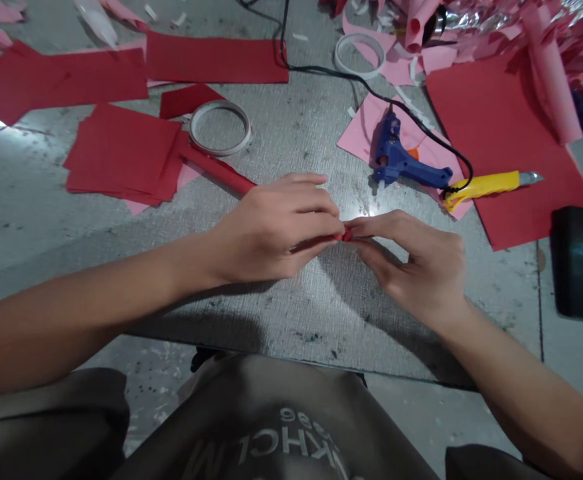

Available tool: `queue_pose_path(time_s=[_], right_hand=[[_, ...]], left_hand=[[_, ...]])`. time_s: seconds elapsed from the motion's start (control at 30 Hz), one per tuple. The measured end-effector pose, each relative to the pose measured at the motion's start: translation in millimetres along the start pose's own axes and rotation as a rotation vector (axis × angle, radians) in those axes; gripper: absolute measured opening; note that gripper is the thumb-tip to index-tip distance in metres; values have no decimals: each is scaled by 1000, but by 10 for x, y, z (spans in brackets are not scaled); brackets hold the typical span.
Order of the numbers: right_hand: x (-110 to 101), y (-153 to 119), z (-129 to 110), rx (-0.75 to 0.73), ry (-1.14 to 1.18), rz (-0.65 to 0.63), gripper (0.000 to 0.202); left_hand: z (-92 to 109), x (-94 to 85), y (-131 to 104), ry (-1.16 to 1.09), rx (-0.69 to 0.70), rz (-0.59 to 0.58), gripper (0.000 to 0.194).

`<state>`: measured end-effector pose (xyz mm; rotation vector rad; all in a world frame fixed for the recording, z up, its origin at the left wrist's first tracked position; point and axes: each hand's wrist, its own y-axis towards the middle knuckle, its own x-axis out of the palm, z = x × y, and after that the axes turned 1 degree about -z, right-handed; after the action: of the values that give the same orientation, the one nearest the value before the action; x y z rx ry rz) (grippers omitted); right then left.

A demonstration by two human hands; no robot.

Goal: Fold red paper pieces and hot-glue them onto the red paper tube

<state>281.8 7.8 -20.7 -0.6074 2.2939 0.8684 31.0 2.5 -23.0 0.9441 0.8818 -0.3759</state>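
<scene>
A thin rolled stick of red paper (221,172) slants down toward me and passes beneath my left hand (276,230). The fingers of that hand are wrapped over it, hiding its middle. At its near end, a small red tip shows where my right hand (411,257) pinches it between thumb and forefinger. Both hands meet at this tip, just above the grey table (311,313). Beside the roll's far end lies a tape ring (219,149), close to a stack of red paper squares (121,150).
A blue glue gun (394,157) with a black cord (331,70) lies on pink paper. Right of it are a yellow cutter (491,185), a large red sheet (501,113) and a black object (581,263). Red strips (216,60) and another tape ring (338,59) lie farther back.
</scene>
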Motion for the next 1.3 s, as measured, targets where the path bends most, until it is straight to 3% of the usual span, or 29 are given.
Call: queue_pose_path(time_s=[0.27,0.37,0.47,0.83,1.0,1.3], right_hand=[[19,-10,53,-89,-19,-12,23],[18,-1,50,-93,-31,-26,23],[15,7,44,-91,-29,-33,22],[51,-3,25,-13,47,-23,18],[34,17,0,39,104,-33,15],[60,11,14,-38,102,-21,23]], left_hand=[[-32,-2,-1,47,93,-15,19],[-16,-5,-9,-3,60,-15,18],[10,-12,-15,-52,-7,-34,18],[9,77,-16,-63,65,63,10],[21,51,-21,-79,25,-5,16],[-50,34,-5,-44,-73,-77,16]])
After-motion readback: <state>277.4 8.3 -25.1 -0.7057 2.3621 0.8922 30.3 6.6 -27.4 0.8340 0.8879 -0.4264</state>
